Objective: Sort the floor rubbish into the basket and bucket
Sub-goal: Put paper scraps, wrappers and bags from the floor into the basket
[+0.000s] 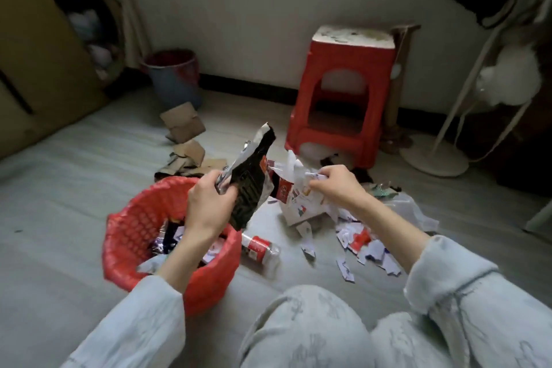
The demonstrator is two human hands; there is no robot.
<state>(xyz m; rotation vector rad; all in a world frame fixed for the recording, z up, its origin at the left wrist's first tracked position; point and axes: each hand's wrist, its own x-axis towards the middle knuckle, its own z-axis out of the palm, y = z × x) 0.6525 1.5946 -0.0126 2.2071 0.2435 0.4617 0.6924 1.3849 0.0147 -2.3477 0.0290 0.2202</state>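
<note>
Left hand [209, 203] grips dark wrapper [251, 176] upright, long axis vertical.

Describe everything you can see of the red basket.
The red basket looks like plastic, with lattice walls and a round open top. It stands upright on the grey floor, partly filled with wrappers and paper scraps. The left hand hovers over it with a grip on a dark wrapper. A bottle lies beside it.

Much of the red basket's [131, 227] contents is hidden behind the left forearm [185, 251], and the wrappers inside are blurred. The print on the black foil packet [252, 185] cannot be read. The cardboard box [35, 48] is cut off by the left edge, and the bucket's [176, 81] interior is lost in shadow.
</note>
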